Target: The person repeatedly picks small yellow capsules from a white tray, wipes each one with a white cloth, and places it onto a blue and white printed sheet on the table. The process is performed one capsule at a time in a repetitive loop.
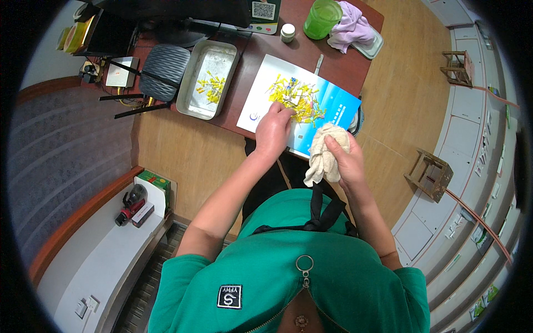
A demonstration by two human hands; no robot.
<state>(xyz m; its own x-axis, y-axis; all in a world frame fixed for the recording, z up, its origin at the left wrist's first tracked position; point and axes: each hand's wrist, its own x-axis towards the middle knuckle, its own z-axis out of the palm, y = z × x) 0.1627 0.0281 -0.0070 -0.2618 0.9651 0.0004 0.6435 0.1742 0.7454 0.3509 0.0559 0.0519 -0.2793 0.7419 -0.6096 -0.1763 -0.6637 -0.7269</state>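
My left hand point(271, 131) reaches over the near edge of a pile of small yellow plastic pieces with thin stems point(300, 101). Its fingertips touch or hover just at the pile; whether a piece is pinched between them is hidden. A few blue and pink bits show among the yellow. The pile lies on a white and blue printed folder or booklet point(255, 98). In my right hand point(353, 164) is a crumpled cream cloth point(325, 156), held over the folder's near right corner with the thumb on top. A rectangular metal tray point(202, 54), left of the folder, holds more yellow pieces point(213, 88).
On the reddish-brown table point(354, 77) stand a green jar point(322, 21), a lilac cloth point(352, 26) and a small white bottle point(287, 32). A metal strip point(319, 64) lies behind the folder. Left of the tray are a dark ridged pad point(163, 70) and a white box point(121, 73). Wooden stools point(431, 175) stand right.
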